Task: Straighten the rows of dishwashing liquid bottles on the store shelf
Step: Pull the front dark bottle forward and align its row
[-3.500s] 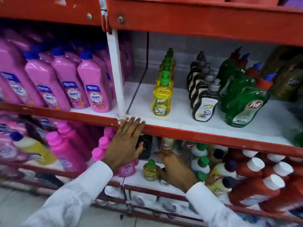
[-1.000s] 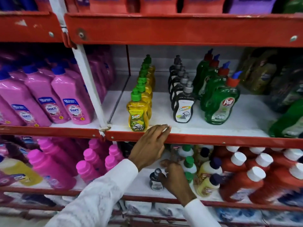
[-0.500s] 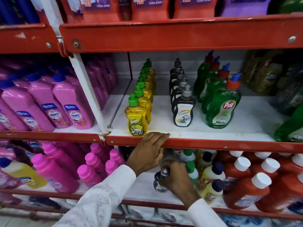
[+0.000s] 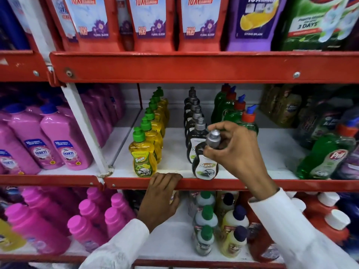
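My right hand [image 4: 236, 152] grips a black dishwashing bottle [image 4: 205, 166] with a grey cap by its neck, at the front of the black row [image 4: 193, 113] on the middle shelf [image 4: 252, 184]. Its base is at the shelf's front edge. My left hand [image 4: 161, 193] hooks its fingers over the red shelf lip, just below the yellow row [image 4: 144, 152] with green caps. A row of green bottles [image 4: 233, 107] with red caps runs back behind my right hand, partly hidden.
Pink bottles [image 4: 64, 140] fill the left bay and the shelf below [image 4: 38, 226]. Small bottles [image 4: 206, 220] and red bottles [image 4: 334, 226] stand on the lower shelf. Refill pouches [image 4: 149, 22] hang above. A green bottle [image 4: 326, 154] leans at the right.
My right hand has lifted a black bottle from the lower shelf up to the front of the black row. The view has tilted upward. My left hand still holds the shelf lip.
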Tool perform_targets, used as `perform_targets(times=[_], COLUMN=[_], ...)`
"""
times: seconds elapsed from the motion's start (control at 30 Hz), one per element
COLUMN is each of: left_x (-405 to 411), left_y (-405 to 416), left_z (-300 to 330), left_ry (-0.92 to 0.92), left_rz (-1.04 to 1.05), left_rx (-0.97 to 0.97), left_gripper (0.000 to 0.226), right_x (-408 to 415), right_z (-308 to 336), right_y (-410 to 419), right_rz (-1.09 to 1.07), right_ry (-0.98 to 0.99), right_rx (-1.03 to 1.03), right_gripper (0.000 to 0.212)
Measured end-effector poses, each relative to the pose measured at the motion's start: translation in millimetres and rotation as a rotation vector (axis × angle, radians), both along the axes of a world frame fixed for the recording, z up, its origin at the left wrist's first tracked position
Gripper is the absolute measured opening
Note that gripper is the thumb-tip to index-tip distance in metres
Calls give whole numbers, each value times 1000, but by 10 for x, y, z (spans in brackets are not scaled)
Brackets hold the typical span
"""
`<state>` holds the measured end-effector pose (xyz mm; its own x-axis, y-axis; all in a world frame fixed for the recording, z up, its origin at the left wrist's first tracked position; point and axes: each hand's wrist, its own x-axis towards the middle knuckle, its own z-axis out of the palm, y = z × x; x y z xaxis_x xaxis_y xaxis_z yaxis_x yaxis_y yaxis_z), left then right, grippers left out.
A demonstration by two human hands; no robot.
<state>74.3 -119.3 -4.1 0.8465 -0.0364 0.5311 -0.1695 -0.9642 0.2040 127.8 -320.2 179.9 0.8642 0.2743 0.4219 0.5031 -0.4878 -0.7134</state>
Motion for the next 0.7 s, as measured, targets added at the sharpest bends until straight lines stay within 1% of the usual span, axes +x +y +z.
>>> perform_targets(times=[0.1,0.33,0.4,0.47,0.6,0.7], left_x=[-15,-80,-97,27,-7,-63], left_y=[-23,-100,-92,-219,-227,-262], left_z=[19,-29,-24,38,6,-46], left_ry=[-1,24,32,30,42,35], left_rz=[15,41,46,26,104,146], left_rx=[8,74,73,118,137,156], left_gripper=[45,54,55,56,63,66], right_x=[158,309,332,468,510,490], right_z=[-13,-166,-171,-179,-249,-305], right_y=[115,249,293,133,283,359], right_rz=[29,59,57,32,74,109], right_ry=[-13,29,28,28,-3,-11], right_rx=[-23,-120,-113,-62,-61,-28], right_gripper=[49,48,49,51,50,56])
